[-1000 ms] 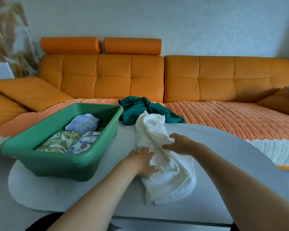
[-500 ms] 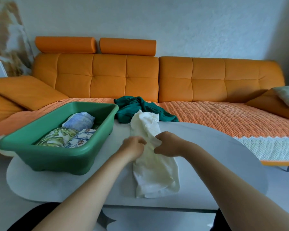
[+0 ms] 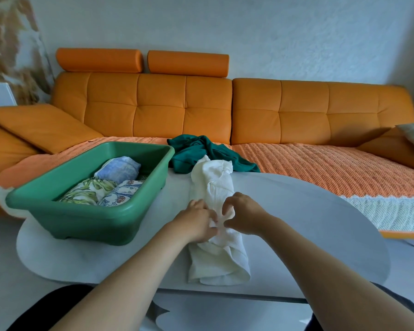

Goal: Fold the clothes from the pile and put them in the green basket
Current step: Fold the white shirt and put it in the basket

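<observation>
Orange sofa (image 3: 201, 108) backs the table (image 3: 320, 223); mid-table, left hand (image 3: 196, 222) and right hand (image 3: 245, 215) pinch a white garment (image 3: 216, 256) with curled fingers, basket (image 3: 86, 220) at the left edge.

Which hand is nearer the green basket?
Left. The left hand grips the white garment on its basket side, near the green basket; the right hand grips it farther away.

Basket (image 3: 81, 226) left on table (image 3: 308, 223), garment (image 3: 216, 185) right of it, sofa (image 3: 160, 108) behind
</observation>
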